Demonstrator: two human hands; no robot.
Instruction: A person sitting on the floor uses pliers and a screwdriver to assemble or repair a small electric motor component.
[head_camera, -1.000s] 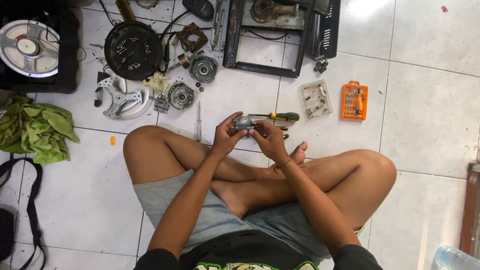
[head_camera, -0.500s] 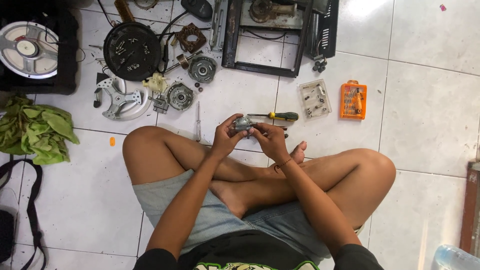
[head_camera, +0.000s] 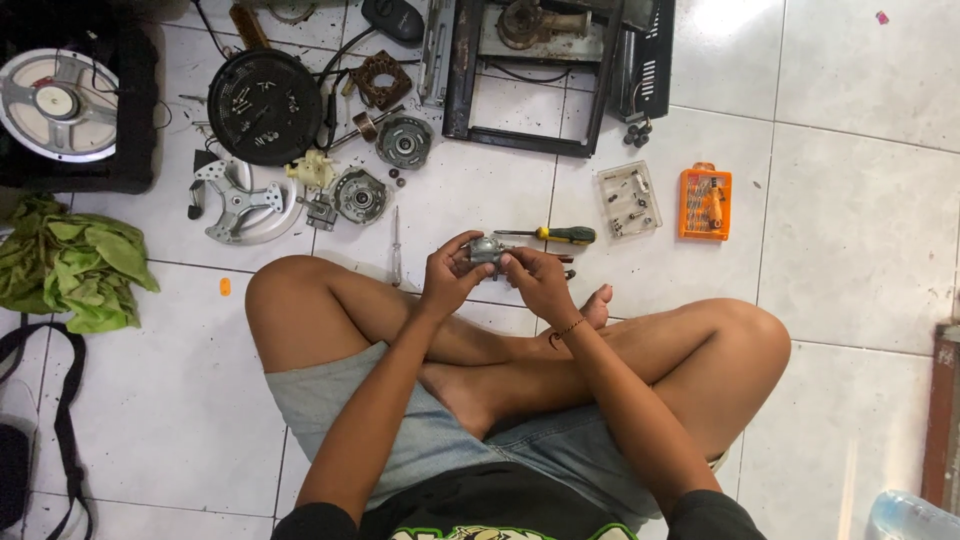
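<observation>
I sit cross-legged on a white tiled floor. My left hand (head_camera: 447, 274) and my right hand (head_camera: 538, 281) both grip a small grey metal part (head_camera: 486, 248), held between the fingertips just above my shins. A screwdriver with a green and yellow handle (head_camera: 562, 235) lies on the tiles right behind my hands. A thin grey screwdriver (head_camera: 396, 247) lies to the left of my left hand. My right wrist wears a thin bracelet.
Dismantled motor parts (head_camera: 361, 194), a black round housing (head_camera: 265, 106) and a white bracket (head_camera: 240, 203) lie at the back left. A dark metal frame (head_camera: 540, 75) stands behind. A clear parts box (head_camera: 629, 199), an orange bit case (head_camera: 705, 202), a green cloth (head_camera: 75, 262) and a speaker (head_camera: 58, 104) surround me.
</observation>
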